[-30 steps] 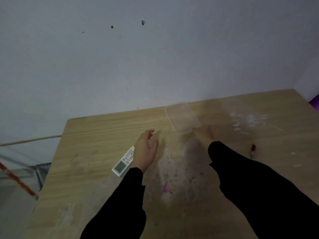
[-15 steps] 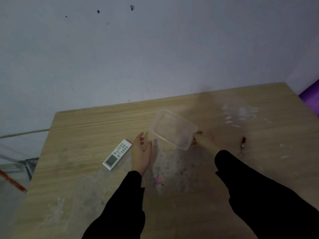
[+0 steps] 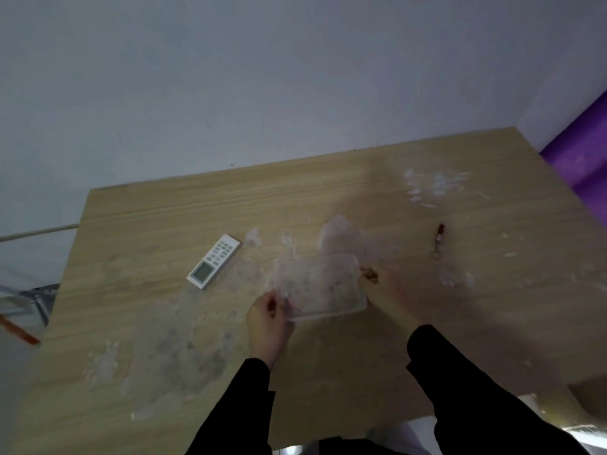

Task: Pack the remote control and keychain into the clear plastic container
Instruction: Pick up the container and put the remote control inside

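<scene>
Tech A: Scanning from the left: the remote control (image 3: 213, 261) lies flat on the bench (image 3: 138, 323), screen end toward the person, well apart from the container and untouched. The left hand (image 3: 266, 320) pinches the near-left corner of the clear plastic container (image 3: 320, 287), fingers curled over the rim.

Tech B: And the far side?

Tech A: The right hand (image 3: 382, 284) grips the right end of the container. Motion blur hides the fingers, so the exact hold cannot be told. The keychain (image 3: 438, 239) lies on the bench to the right, apart from both hands.

Tech B: Failure modes?

Tech A: Three, as judged from this layout. First, the container appears thin and flexible; a corner pinch may twist it or let it slip if one hand lets go early. Second, whether a lid is fitted cannot be told; a lid left in place would block loading. Third, the remote control looks close in length to the container; a skewed insertion could leave one end riding on the rim.

Tech B: And the keychain?

Tech A: It is small and dark against the stained bench; a hurried reach may push it away instead of lifting it.
</scene>
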`<state>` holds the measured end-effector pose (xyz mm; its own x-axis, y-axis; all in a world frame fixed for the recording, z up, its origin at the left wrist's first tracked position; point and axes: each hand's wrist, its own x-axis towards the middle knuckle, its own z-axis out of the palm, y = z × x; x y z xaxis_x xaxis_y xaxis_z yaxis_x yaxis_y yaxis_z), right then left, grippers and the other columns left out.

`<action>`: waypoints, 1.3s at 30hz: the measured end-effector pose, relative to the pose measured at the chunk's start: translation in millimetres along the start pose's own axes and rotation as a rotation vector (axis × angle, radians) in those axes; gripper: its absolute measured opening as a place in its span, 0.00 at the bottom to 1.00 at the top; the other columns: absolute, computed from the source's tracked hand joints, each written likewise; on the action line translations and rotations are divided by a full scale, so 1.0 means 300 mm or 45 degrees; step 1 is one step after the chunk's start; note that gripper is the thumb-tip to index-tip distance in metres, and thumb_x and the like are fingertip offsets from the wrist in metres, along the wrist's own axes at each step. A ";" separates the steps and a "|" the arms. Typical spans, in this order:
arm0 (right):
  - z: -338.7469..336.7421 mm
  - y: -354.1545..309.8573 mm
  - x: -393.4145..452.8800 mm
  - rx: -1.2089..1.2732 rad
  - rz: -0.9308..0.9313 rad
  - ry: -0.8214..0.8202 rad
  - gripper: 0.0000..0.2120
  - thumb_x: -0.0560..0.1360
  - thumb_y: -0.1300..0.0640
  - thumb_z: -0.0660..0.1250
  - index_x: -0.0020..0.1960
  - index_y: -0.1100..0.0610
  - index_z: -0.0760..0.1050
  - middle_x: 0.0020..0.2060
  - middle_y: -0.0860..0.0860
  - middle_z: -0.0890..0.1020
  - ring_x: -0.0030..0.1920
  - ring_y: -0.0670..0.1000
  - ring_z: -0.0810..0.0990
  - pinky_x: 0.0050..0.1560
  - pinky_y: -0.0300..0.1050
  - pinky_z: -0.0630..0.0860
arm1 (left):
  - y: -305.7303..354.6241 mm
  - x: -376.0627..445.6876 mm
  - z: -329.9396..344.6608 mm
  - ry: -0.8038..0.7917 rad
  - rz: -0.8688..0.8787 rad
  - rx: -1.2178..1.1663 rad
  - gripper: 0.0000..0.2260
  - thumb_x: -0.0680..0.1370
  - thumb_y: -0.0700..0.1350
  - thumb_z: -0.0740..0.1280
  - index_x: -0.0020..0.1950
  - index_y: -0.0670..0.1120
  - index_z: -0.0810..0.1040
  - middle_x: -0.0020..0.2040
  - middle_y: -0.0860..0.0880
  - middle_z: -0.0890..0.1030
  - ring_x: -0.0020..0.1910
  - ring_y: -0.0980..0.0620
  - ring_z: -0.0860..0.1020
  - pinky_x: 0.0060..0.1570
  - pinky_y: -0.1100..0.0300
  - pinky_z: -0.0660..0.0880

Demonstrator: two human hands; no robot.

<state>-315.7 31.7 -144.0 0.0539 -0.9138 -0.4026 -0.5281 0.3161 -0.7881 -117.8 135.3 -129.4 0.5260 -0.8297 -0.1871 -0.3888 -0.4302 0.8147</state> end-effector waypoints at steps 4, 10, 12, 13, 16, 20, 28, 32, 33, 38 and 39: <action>0.031 0.033 -0.048 0.013 -0.014 0.026 0.08 0.77 0.59 0.63 0.54 0.57 0.77 0.42 0.54 0.79 0.41 0.52 0.77 0.38 0.43 0.72 | -0.018 -0.047 -0.012 0.028 0.035 -0.034 0.11 0.79 0.46 0.63 0.39 0.52 0.80 0.36 0.51 0.82 0.35 0.55 0.79 0.37 0.57 0.75; 0.059 0.116 -0.094 0.166 -0.113 0.051 0.06 0.79 0.51 0.62 0.55 0.48 0.75 0.43 0.39 0.78 0.44 0.41 0.77 0.38 0.31 0.69 | -0.052 -0.042 -0.049 -0.037 -0.019 -0.108 0.07 0.77 0.49 0.65 0.47 0.50 0.82 0.36 0.56 0.82 0.36 0.62 0.79 0.35 0.72 0.72; 0.063 0.137 -0.091 0.179 -0.123 0.087 0.10 0.78 0.50 0.62 0.58 0.50 0.76 0.45 0.42 0.79 0.45 0.42 0.77 0.39 0.31 0.69 | -0.061 -0.012 -0.077 0.024 -0.001 -0.098 0.07 0.77 0.50 0.66 0.47 0.50 0.82 0.35 0.61 0.80 0.34 0.67 0.78 0.32 0.77 0.70; 0.066 0.145 -0.085 0.174 -0.120 0.098 0.12 0.78 0.50 0.63 0.59 0.51 0.76 0.46 0.43 0.79 0.45 0.42 0.78 0.39 0.32 0.70 | -0.063 0.010 -0.098 0.048 0.018 -0.057 0.07 0.77 0.50 0.66 0.46 0.50 0.82 0.34 0.60 0.80 0.34 0.65 0.78 0.31 0.75 0.70; 0.083 0.170 -0.057 0.210 -0.093 0.086 0.13 0.77 0.49 0.64 0.59 0.53 0.77 0.49 0.48 0.81 0.48 0.48 0.79 0.44 0.39 0.73 | -0.076 0.098 -0.176 0.164 0.137 0.171 0.08 0.76 0.47 0.66 0.47 0.44 0.81 0.40 0.45 0.83 0.41 0.44 0.81 0.38 0.58 0.75; 0.094 0.193 -0.042 0.233 -0.080 0.059 0.15 0.76 0.46 0.64 0.58 0.53 0.77 0.51 0.50 0.82 0.51 0.51 0.80 0.48 0.45 0.74 | -0.099 0.217 -0.254 0.308 0.151 0.578 0.15 0.73 0.42 0.66 0.57 0.36 0.77 0.58 0.31 0.76 0.58 0.32 0.74 0.56 0.42 0.71; 0.080 0.184 -0.048 0.270 -0.126 0.078 0.04 0.76 0.49 0.65 0.44 0.40 0.77 0.44 0.37 0.80 0.43 0.34 0.79 0.39 0.28 0.74 | -0.131 0.294 -0.297 0.160 -0.090 0.669 0.21 0.72 0.42 0.69 0.64 0.39 0.71 0.59 0.32 0.75 0.57 0.31 0.74 0.56 0.41 0.70; 0.089 0.201 -0.039 0.304 -0.124 0.047 0.11 0.77 0.51 0.65 0.56 0.54 0.78 0.49 0.50 0.82 0.52 0.51 0.80 0.51 0.47 0.76 | -0.072 0.264 -0.286 0.160 -0.065 0.495 0.20 0.68 0.42 0.72 0.59 0.39 0.78 0.54 0.33 0.80 0.53 0.34 0.78 0.53 0.47 0.74; 0.091 0.201 -0.041 0.314 -0.127 0.050 0.11 0.77 0.50 0.65 0.56 0.53 0.78 0.50 0.50 0.82 0.52 0.51 0.80 0.51 0.47 0.76 | -0.049 0.244 -0.274 0.148 -0.006 0.441 0.19 0.68 0.41 0.73 0.59 0.39 0.78 0.54 0.34 0.81 0.53 0.36 0.79 0.52 0.49 0.75; 0.096 0.188 -0.051 0.320 -0.156 0.115 0.05 0.76 0.50 0.65 0.45 0.40 0.76 0.44 0.41 0.81 0.47 0.47 0.80 0.47 0.45 0.75 | 0.020 0.094 -0.175 -0.085 0.422 0.213 0.20 0.69 0.38 0.73 0.61 0.42 0.77 0.53 0.45 0.81 0.48 0.51 0.77 0.50 0.59 0.71; 0.095 0.185 -0.051 0.301 -0.146 0.103 0.04 0.76 0.50 0.65 0.46 0.41 0.77 0.45 0.42 0.81 0.48 0.49 0.80 0.49 0.47 0.76 | 0.029 0.071 -0.156 -0.138 0.497 0.254 0.20 0.70 0.40 0.72 0.61 0.44 0.77 0.52 0.46 0.81 0.48 0.52 0.76 0.50 0.61 0.70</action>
<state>-321.7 70.6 -194.8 0.0287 -0.9614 -0.2736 -0.3096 0.2517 -0.9170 -74.6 130.4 -100.7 0.2326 -0.9714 0.0481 -0.6863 -0.1289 0.7158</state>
